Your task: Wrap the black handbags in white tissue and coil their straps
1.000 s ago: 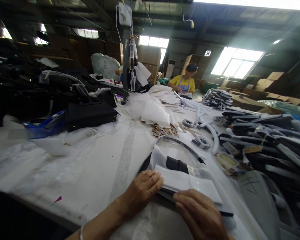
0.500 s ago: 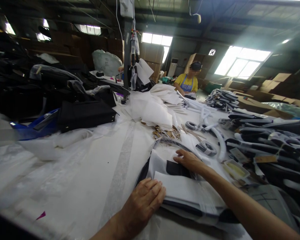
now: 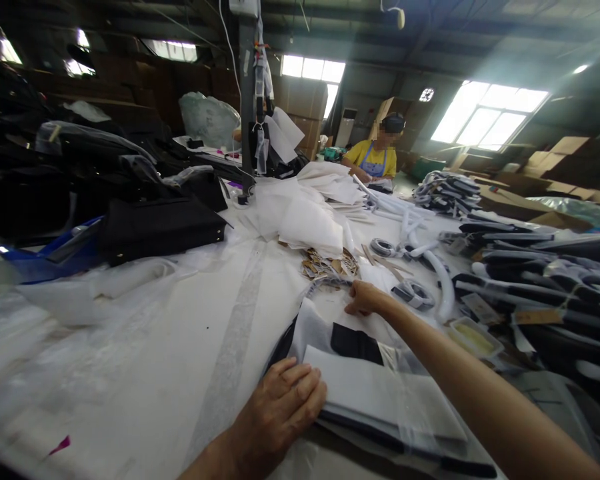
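Right hand (image 3: 364,298) reached the handle (image 3: 326,283); tub (image 3: 498,346) holds something yellow (image 3: 473,336).

Scene dim and backlit; rear windows (image 3: 490,115) overexposed. Glare haze veils the upper right. Ceiling (image 3: 340,33) dark. Black goods (image 3: 25,200) at left lose detail in shadow. Frame edges stretched, soft.

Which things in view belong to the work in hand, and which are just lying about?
Apparently in use:
white layer under the left hand
dark loop at the right hand
black piece between the hands

Apparently lying about:
black bag
heap of white sheets
coil
purple scrap
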`<state>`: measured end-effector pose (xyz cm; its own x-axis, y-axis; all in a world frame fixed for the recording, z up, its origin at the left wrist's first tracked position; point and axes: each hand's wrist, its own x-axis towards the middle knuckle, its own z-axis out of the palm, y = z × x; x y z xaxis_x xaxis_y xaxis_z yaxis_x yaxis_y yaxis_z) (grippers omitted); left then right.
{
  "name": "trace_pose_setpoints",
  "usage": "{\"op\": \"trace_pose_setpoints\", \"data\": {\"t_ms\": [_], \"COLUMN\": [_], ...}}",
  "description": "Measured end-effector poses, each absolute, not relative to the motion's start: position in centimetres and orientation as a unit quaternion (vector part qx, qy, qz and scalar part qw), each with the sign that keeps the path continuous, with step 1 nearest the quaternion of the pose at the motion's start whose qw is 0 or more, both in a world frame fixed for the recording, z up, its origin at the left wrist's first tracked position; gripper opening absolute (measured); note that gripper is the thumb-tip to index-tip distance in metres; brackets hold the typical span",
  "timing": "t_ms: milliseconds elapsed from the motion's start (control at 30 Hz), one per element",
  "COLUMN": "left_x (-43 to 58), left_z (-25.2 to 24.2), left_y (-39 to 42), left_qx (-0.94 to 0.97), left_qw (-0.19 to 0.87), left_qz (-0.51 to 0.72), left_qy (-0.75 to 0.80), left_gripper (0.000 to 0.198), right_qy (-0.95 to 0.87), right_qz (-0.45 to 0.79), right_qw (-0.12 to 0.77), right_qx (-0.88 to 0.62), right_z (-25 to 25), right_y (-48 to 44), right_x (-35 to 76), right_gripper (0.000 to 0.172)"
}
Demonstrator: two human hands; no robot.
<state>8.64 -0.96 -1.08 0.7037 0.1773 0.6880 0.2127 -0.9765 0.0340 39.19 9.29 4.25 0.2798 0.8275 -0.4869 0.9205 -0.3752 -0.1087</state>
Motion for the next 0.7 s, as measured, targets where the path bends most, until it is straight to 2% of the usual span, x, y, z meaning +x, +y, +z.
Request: {"op": "trace_pose_setpoints", "data": {"t_ms": [100,200,400,533,700], "left_x": [8.6,8.7,8.9,9.0,9.1], "left_z": [-1.0,-1.0,-1.3,-1.5,-1.8], "left_y": [-1.0,-1.0,-0.9,-1.0,-1.2], "left_qx": [-0.920,-0.917,-0.908,-0.904,-0.900], "left_qw": [0.024,0.032,0.016,-0.002,-0.024], "left_qz": [-0.377,-0.385,-0.406,-0.411,-0.417], "left_qy": [-0.104,-0.103,-0.103,-0.114,-0.127], "left_gripper": [0.035,0.034,0.031,0.031,0.029], "right_qy": [0.556,0.586,0.662,0.701,0.721], "right_qz": [-0.240,-0.198,-0.126,-0.099,-0.086], "right_qw": [0.109,0.082,-0.023,-0.062,-0.083], "right_qx": [0.788,0.782,0.739,0.703,0.683], "right_z": [4.8,6.0,9.2,10.4,9.1], "right_y": [9.1,8.4,4.7,0.8,-2.9], "right_x": [38.1,36.7,31.9,29.1,27.7], "right_gripper": [0.028,0.027,0.005,0.010,0.014]}}
